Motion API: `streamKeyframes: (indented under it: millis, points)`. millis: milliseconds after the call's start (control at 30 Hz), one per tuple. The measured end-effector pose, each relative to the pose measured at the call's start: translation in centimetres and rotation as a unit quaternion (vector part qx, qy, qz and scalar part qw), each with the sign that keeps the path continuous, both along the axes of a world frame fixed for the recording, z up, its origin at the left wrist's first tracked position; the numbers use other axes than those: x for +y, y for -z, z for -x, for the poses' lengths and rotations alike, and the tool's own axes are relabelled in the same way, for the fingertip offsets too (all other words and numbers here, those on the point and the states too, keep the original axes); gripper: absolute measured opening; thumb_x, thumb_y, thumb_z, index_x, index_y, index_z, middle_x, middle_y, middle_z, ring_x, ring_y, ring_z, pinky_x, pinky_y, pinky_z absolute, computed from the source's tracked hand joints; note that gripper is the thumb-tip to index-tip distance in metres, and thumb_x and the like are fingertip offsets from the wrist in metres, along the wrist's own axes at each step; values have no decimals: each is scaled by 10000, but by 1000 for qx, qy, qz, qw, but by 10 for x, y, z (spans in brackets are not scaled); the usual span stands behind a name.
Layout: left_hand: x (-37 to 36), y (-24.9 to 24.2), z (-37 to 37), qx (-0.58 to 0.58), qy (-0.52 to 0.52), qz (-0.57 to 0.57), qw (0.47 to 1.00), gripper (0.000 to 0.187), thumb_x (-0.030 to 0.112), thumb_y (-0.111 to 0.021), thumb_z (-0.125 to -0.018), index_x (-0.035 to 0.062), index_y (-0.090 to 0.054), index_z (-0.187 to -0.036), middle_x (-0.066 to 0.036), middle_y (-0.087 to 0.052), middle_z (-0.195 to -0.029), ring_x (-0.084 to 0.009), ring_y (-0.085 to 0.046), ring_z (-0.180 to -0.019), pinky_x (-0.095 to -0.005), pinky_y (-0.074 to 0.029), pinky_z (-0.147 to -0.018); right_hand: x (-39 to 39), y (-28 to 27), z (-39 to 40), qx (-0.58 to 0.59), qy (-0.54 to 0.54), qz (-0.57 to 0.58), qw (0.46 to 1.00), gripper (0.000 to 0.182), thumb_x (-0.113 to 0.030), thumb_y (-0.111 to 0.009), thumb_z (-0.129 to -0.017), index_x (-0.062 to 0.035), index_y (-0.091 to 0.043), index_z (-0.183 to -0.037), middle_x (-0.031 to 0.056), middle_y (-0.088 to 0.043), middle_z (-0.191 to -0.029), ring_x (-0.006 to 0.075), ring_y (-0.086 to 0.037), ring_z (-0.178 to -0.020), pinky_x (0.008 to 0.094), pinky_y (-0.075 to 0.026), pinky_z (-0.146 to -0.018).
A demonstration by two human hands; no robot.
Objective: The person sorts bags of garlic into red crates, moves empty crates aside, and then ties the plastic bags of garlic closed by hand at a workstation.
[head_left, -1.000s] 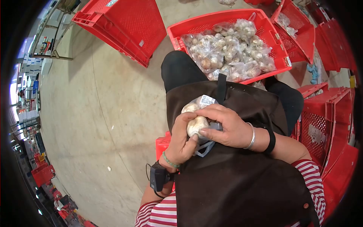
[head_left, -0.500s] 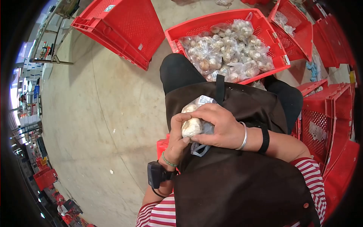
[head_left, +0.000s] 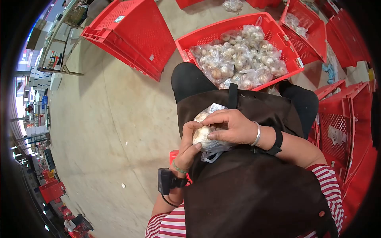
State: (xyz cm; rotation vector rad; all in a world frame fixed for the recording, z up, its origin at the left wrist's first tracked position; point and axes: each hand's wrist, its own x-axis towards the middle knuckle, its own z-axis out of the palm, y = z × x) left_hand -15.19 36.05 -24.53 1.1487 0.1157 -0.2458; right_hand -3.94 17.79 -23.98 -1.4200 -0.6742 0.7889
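Head view, pale bulb (head_left: 201, 137): near the centre of the frame, above the dark apron (head_left: 254, 182); it sits between the two hands, the fingertips at its upper edge and both thumbs against its sides; whether film covers it, I cannot tell
Left hand (head_left: 186, 148): pinches the bulb from the left; index finger bent at its upper left, thumb at its lower right
Right hand (head_left: 238, 129): pinches from the right; index finger reaches over the top edge, thumb presses the right side; the other fingers are partly hidden
Clear bag (head_left: 215, 108): shows behind and below the bulb, with a printed label at its top and another bulb inside
Red crate (head_left: 291, 59): upper right of centre, beyond the knees; bagged bulbs (head_left: 238, 57) fill much of it
Tilted crate (head_left: 139, 37): upper left, on the pale floor (head_left: 91, 139)
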Motion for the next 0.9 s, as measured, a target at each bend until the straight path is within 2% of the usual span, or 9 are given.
streamKeyframes:
  millis: [200, 367, 433, 500, 567, 633, 733, 867, 900]
  points:
    - [-7, -2, 3, -32, 2, -168, 985, 630, 373, -565, -797, 16, -379, -1282, -130, -415, -1232, -230, -403, -1199, -345, -293, -1048, 0, 0, 4, -44, 30, 55, 997, 358, -206, -727, -743, -48, -677, -1061, 90, -683, -937, 173, -653, -841, 303, -524, -783]
    - [-9, -18, -10, -163, 41, -395, 903, 405, 181, -596, -836, -15, -525, -1183, -185, -564, -1132, -319, -546, -1090, -387, -408, -964, -9, 13, 2, 28, 64, -42, 997, 453, -222, -776, -754, -9, -639, -1131, 91, -674, -1002, 160, -639, -899, 292, -519, -809]
    - [-12, -39, -19, -262, 54, -507, 819, 400, 173, -628, -797, -15, -542, -1139, -200, -582, -1053, -361, -568, -1000, -405, -445, -881, -26, 9, -11, -45, 80, 8, 996, 496, -277, -765, -808, -22, -610, -1205, 103, -615, -1143, 191, -604, -1041, 313, -496, -895]
    - [-19, -58, -34, -282, 65, -516, 806, 355, 156, -621, -785, -34, -555, -1078, -179, -592, -964, -323, -588, -893, -374, -465, -815, -39, 22, -22, -221, 131, 75, 963, 591, -391, -750, -792, -24, -594, -1228, 139, -599, -1174, 270, -577, -1100, 353, -468, -949]
    - [-28, -70, -51, -269, 62, -502, 820, 317, 137, -607, -792, -24, -563, -1062, -136, -586, -914, -272, -586, -856, -361, -467, -797, -43, 42, -32, -252, 62, 79, 962, 790, -490, -748, -744, -24, -500, -1333, 188, -496, -1326, 323, -475, -1243, 376, -374, -1063]
    - [-37, -60, -67, -199, 20, -391, 898, 226, 69, -583, -791, 18, -573, -1011, -58, -558, -865, -174, -553, -806, -299, -447, -748, -47, 41, -33, -32, -66, 20, 997, 841, -310, -802, -720, -27, -410, -1408, 166, -486, -1373, 263, -435, -1300, 362, -352, -1084]
    - [-51, -69, -100, 11, 106, -247, 963, 231, 91, -526, -929, 36, -538, -1152, -36, -563, -1072, -154, -522, -1036, -280, -416, -917, -54, 75, -47, 67, -152, -3, 986, 962, -361, -830, -701, -47, -333, -1463, 151, -446, -1408, 255, -404, -1331, 346, -324, -1100]
    - [-50, -35, -148, 173, 152, -79, 970, 198, 215, -562, -920, 87, -533, -1069, 40, -510, -937, -63, -469, -852, -216, -391, -760, -35, 171, -32, 82, -102, -43, 990, 833, -415, -830, -688, -23, -483, -1337, 143, -529, -1284, 259, -485, -1240, 353, -380, -1051]
    - [-55, -37, -161, 218, 147, -86, 961, 137, 195, -572, -928, 101, -535, -1021, 62, -482, -878, -48, -443, -795, -202, -378, -713, -38, 137, -50, 167, -90, -93, 977, 539, -188, -865, -678, -63, -629, -1146, 44, -669, -1022, 125, -610, -918, 299, -513, -817]
